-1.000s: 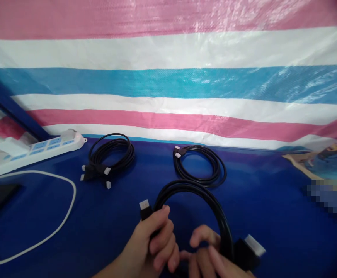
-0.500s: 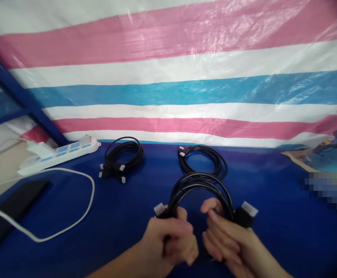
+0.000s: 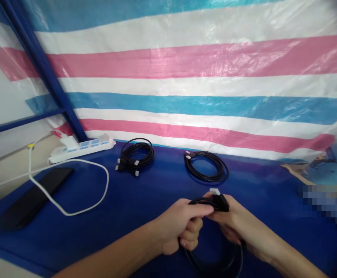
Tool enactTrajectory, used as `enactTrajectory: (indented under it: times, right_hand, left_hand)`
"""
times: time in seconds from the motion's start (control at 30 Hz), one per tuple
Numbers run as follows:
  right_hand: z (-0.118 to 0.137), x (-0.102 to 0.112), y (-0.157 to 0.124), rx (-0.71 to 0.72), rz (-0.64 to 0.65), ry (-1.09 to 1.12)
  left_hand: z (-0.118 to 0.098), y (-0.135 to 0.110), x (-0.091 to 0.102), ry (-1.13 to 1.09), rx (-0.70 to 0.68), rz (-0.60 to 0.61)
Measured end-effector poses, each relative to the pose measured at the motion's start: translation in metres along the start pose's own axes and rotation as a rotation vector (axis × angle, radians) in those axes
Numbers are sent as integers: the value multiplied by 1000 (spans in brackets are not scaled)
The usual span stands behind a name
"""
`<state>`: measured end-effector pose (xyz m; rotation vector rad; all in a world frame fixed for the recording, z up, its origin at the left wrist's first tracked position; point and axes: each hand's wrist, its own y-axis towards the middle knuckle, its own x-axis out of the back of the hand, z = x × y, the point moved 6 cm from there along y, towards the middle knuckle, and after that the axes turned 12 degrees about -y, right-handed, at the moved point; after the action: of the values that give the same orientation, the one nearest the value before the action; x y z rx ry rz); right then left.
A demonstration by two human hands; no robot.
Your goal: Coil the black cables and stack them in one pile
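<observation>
Between my hands is a coiled black cable (image 3: pixel 196 262) with a black plug (image 3: pixel 220 202) that has a pale tip. My left hand (image 3: pixel 182 224) is closed around one side of the coil, its thumb lying along the top. On the other side my right hand (image 3: pixel 229 218) grips the coil by the plug; some of its fingers are hidden. The lower loop of the cable hangs below both hands. Beyond them, a second coiled black cable (image 3: pixel 207 179) lies on the blue table, and a third coil (image 3: pixel 149 156) with several pale-tipped plugs lies farther left.
A white power strip (image 3: pixel 81 150) with a plugged-in white adapter stands at the back left. Its white cord (image 3: pixel 107 181) loops over a flat black object (image 3: pixel 38 197). A striped plastic sheet (image 3: pixel 168 63) hangs behind the blue table (image 3: pixel 145 193); a blue metal frame (image 3: pixel 52 90) rises at left.
Both hands have come together and the held coil has turned, its loop now below my hands instead of arching above them. The view has shifted, showing more of the left side.
</observation>
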<state>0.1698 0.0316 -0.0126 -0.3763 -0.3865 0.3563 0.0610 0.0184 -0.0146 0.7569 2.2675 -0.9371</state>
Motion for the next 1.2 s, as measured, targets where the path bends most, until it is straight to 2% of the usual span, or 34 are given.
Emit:
enactTrajectory:
  times: [0.1,0.23,0.4,0.5,0.63,0.77,0.87,0.93,1.03,1.07,1.2]
  right_hand:
    - [14,-2,-2,70,-74,15]
    - [24,-1,-5,133,9,91]
    - [14,-5,-5,161,12,334]
    - [8,-12,-5,186,-18,424]
    - [6,-18,-1,236,7,376]
    - [16,-16,3,361,98,144]
    - [38,-9,5,496,116,-128]
    - [59,-4,6,585,82,-345]
    - [95,-5,12,739,37,-706]
    - [108,-8,15,802,29,-825]
    - [159,-27,47,992,-45,-1230]
  left_hand:
    - [-5,0,8,57,-115,-96]
    - [-10,2,19,50,-233,-181]
    - [-17,-1,23,-51,-361,-247]
    - [-18,-2,21,-66,-389,-188]
    - [-17,-3,13,20,-310,18]
    - [-21,-17,-2,292,-110,309]
    - [-40,-31,-2,502,-96,373]
    - [-62,-39,5,782,-225,305]
    - [-103,-51,13,1567,-616,140]
    - [-116,-55,17,1749,-716,109]
    - [-178,-67,43,1946,-836,3]
